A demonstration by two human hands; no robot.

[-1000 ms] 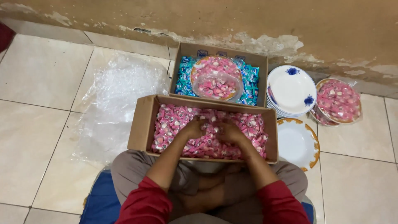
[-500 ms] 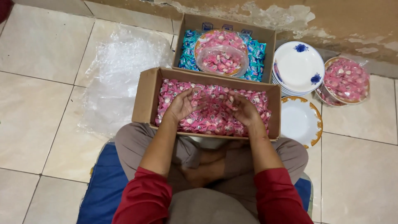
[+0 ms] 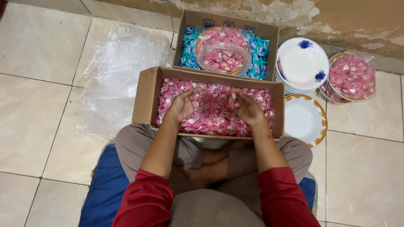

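**Inspector:** Fingers (image 3: 198, 94) of the left hand (image 3: 183, 105) are loosely spread and curled palm-up over the pink wrapped sweets (image 3: 214, 122); fingers (image 3: 235, 98) of the right hand (image 3: 248, 110) are cupped the same way, facing them. Both hands rest in the heap. Whether either has actually closed on any sweets, I cannot tell.

**Recorder:** Location of the sweets?

**Inspector:** They fill the shallow brown cardboard box (image 3: 145, 98) that sits on the tiled floor (image 3: 38, 109) against the person's crossed legs. Compared with half a second ago, the hands have drawn closer together near the middle of the box and turned more palm-up. My judgement: a gathering or scooping motion through the heap is under way, with nothing lifted clear yet.

**Recorder:** Surroundings?

**Inspector:** Behind it, touching, stands a second cardboard box (image 3: 187, 21) lined with teal wrapped sweets (image 3: 187, 54) and carrying a round dish of pink sweets under clear plastic film (image 3: 221, 50). To the right is a stack of white plates with blue flowers (image 3: 301, 63), a white plate with an orange rim (image 3: 305, 120), and another filled, film-covered dish (image 3: 351, 77). A crumpled clear plastic sheet (image 3: 118, 71) lies to the left, a blue cushion (image 3: 105, 189) under the person.
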